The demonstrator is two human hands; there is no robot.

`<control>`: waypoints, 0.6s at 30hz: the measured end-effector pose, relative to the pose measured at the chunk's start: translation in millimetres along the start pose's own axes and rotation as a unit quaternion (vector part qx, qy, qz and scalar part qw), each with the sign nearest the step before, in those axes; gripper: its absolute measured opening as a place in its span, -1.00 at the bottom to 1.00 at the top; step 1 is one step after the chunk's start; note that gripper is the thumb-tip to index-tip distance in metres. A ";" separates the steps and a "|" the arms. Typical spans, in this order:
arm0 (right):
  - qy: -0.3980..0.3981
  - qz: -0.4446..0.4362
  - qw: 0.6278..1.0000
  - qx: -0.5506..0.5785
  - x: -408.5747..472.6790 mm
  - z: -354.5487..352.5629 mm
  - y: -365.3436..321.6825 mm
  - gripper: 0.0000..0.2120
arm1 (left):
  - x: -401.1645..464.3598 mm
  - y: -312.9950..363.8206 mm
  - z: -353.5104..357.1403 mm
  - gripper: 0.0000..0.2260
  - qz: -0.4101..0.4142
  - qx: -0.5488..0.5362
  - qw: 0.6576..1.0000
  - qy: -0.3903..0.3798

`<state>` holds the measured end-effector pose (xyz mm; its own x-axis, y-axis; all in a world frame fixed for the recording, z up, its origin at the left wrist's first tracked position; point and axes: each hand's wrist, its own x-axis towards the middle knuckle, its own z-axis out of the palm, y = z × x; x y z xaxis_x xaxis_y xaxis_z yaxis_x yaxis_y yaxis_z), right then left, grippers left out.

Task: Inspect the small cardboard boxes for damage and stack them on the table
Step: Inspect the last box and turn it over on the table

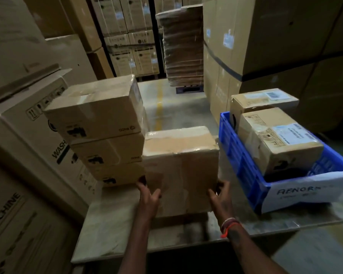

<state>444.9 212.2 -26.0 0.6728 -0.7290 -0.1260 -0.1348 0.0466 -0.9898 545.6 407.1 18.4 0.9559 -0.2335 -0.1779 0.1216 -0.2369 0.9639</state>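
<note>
both hands bracket the near lower corners of one taped brown cardboard box [179, 167] standing on the pale surface [111, 230]. the left hand [148, 196] has its grip pressed flat against the near face by the left corner, fingers spread and partly curled round the edge; the right hand [221, 194] mirrors it at the right corner, fingers wrapping the side. so each grip is closed on the box as a two-sided clamp, though how firmly cannot be told, and the picture is blurred there.

the box lies straight ahead of both hands, centred between them, neither hand nearer. its long axis seems to run left to right across the view, top face taped and a little scuffed.

on its left it touches, or all but touches, a three-high stack of similar brown cardboard boxes [105, 135] that leans slightly. on its right a narrow strip of bare surface parts it from a blue plastic crate [238, 165] holding more small labelled cardboard boxes [277, 139].

room for moving looks tight sideways. the open ways are upward and back toward the person, where the surface is bare to its near edge. a lift onto the stack would likely need to clear the top box without nudging the lean.
</note>
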 end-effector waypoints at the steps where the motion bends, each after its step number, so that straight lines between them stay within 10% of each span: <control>1: -0.004 0.000 1.000 -0.002 8.2 -1.1 6.2 -0.60 | 4.0 -4.2 5.4 -0.14 0.000 -0.003 1.000 0.012; 13: -0.036 0.017 0.999 0.033 45.2 -8.2 60.6 -0.59 | 30.9 -45.0 18.7 -0.15 -0.022 0.058 0.998 0.017; 18: 0.017 -0.009 0.997 0.073 52.2 -10.7 18.3 -0.63 | 53.8 -29.0 -12.2 -0.52 0.031 -0.032 0.998 0.046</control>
<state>469.7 167.6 -50.0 0.6489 -0.7531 -0.1080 -0.0144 0.1298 -0.9914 596.7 412.9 -16.7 0.9823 -0.1577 -0.1009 0.0749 -0.1630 0.9838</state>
